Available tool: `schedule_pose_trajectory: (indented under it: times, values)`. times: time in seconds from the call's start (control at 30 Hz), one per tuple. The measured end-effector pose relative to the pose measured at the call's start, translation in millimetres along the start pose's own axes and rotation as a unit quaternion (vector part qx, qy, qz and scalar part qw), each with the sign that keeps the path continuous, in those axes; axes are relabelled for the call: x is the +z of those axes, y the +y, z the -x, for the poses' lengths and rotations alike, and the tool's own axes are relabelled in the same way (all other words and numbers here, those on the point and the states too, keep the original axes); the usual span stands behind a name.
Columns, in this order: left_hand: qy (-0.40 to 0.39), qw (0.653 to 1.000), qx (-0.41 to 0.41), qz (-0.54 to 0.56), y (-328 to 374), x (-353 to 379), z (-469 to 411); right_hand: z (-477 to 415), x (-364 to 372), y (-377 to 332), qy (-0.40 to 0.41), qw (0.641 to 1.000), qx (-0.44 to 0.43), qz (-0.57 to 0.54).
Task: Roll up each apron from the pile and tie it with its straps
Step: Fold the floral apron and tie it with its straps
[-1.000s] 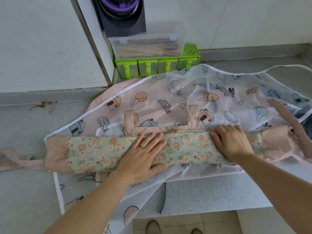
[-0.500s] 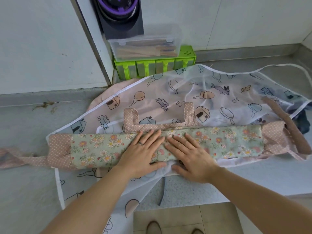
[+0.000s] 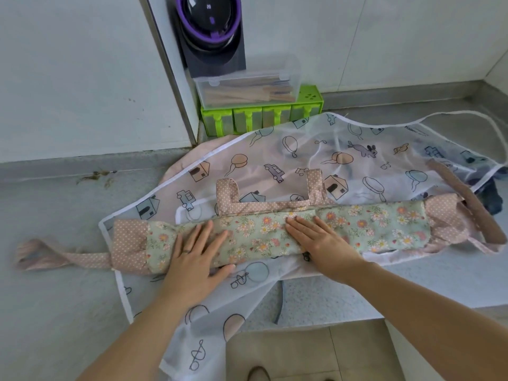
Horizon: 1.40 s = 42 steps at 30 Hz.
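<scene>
1 floral apron, rolled into a long flattish cotton tube, lies across 1 sheer apron printed with houses and balloons. 2 hands press down on it, fingers straight, slightly spread, gripping nothing: the left hand and right hand sit side by side on the roll's middle. 1 pink dotted strap trails past the sheer apron's left edge.

Your left hand lies flat, palm down, fingers straight and slightly spread. Your right hand lies flat near it, palm down, fingers straight and angled toward the left. Both forearms are bare and reach forward from below.
</scene>
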<state>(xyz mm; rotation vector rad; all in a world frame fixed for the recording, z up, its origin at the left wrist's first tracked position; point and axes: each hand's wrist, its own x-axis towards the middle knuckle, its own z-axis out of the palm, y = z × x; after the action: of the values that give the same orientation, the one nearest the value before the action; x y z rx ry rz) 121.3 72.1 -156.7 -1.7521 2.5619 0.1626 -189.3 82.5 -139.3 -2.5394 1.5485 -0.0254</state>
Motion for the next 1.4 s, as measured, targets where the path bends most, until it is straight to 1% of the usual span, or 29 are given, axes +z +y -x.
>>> schedule_pose_trajectory:
  times: [0.07,0.13,0.27,0.37,0.43,0.47,0.53,0.6,0.63,0.67,0.73,0.8,0.87,0.93,1.07,1.13,1.17,1.2,1.23,1.27,1.3,1.33,1.37,1.4]
  values:
    - [0.011,0.998,-0.058,-0.001,-10,-2,11,-1,-3,-6,-0.021,1.000,0.012,0.015]
    - [-0.008,0.995,-0.097,-0.004,-12,-7,11,1,-3,-3,-0.025,0.999,0.035,0.024]
    - [-0.074,0.977,-0.196,0.030,-16,-16,15,2,-8,-14,-0.048,0.994,0.092,0.035]
    - [-0.151,0.960,-0.230,0.045,-14,-32,12,2,-15,-19,-0.087,0.991,0.102,0.029]
    - [-0.183,0.957,-0.225,0.013,-10,-43,5,1,-18,-19,-0.089,0.991,0.096,0.024]
    - [-0.183,0.963,-0.196,-0.008,-5,-47,1,0,-19,-19,-0.093,0.991,0.096,0.030]
    - [-0.151,0.986,-0.071,-0.026,15,-50,-9,-1,-18,-19,-0.099,0.989,0.100,0.040]
    - [-0.119,0.991,0.060,-0.003,40,-51,-19,-1,-14,-19,-0.092,0.990,0.102,0.041]
    - [-0.109,0.989,0.099,0.011,53,-50,-25,-1,-12,-19,-0.075,0.991,0.096,0.049]
    - [-0.102,0.988,0.115,0.024,65,-47,-31,0,-10,-18,-0.037,0.993,0.081,0.073]
    - [-0.089,0.992,0.083,0.028,84,-39,-39,0,-4,-17,0.018,0.993,0.067,0.100]
    - [-0.073,0.997,0.030,0.002,101,-35,-45,-1,4,-14,0.063,0.988,0.093,0.104]
    - [-0.064,0.997,-0.004,-0.030,115,-33,-53,-4,6,-13,0.110,0.983,0.124,0.074]
    - [-0.054,0.998,-0.041,-0.017,121,-31,-55,-8,7,-18,0.138,0.978,0.152,0.038]
    - [-0.020,0.997,-0.068,0.043,127,-31,-58,-16,9,-22,0.154,0.971,0.180,0.002]
    - [-0.040,0.989,-0.097,0.101,130,-38,-60,-20,3,-26,0.167,0.965,0.202,-0.031]
    - [-0.035,0.983,-0.114,0.141,131,-40,-64,-24,-1,-29,0.175,0.959,0.214,-0.069]
    - [-0.016,0.968,-0.131,0.213,134,-46,-67,-29,-7,-33,0.184,0.951,0.225,-0.109]
    - [0.013,0.943,-0.147,0.298,137,-56,-70,-34,-17,-37,0.203,0.940,0.233,-0.148]
    - [0.065,0.905,-0.159,0.390,141,-68,-72,-39,-26,-43,0.226,0.927,0.235,-0.187]
    - [0.106,0.858,-0.167,0.475,146,-82,-72,-44,-38,-50,0.250,0.911,0.228,-0.235]
    - [0.133,0.816,-0.167,0.537,152,-99,-71,-48,-50,-57,0.271,0.892,0.213,-0.292]
    - [0.154,0.785,-0.163,0.577,156,-111,-70,-50,-61,-62,0.286,0.869,0.195,-0.354]
    - [0.169,0.764,-0.163,0.602,159,-123,-70,-52,-74,-67,0.294,0.844,0.180,-0.412]
